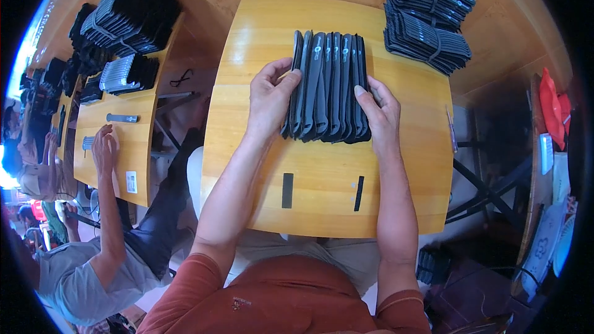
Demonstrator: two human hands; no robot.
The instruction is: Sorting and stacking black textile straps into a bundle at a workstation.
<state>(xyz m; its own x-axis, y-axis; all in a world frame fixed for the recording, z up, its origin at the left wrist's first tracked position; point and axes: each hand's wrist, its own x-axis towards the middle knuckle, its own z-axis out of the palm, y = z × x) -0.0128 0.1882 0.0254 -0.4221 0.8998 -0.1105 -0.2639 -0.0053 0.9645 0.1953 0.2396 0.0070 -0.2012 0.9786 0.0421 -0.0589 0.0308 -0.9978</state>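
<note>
A row of dark grey folded fabric bands with small white prints stands on edge, side by side, in the middle of the wooden table. My left hand clasps the row's left end, thumb on the near face and fingers partly hidden behind. At the right end, my right hand presses in with its thumb on the outermost band, so the row is squeezed between both hands. Nearer to me lie two short flat strips: a dark grey-brown one to the left and a black one to the right.
Tied bundles of similar bands sit at the table's far right corner. A thin pen-like object lies along the right edge. To the left, a co-worker's hand rests at another table holding tall dark stacks.
</note>
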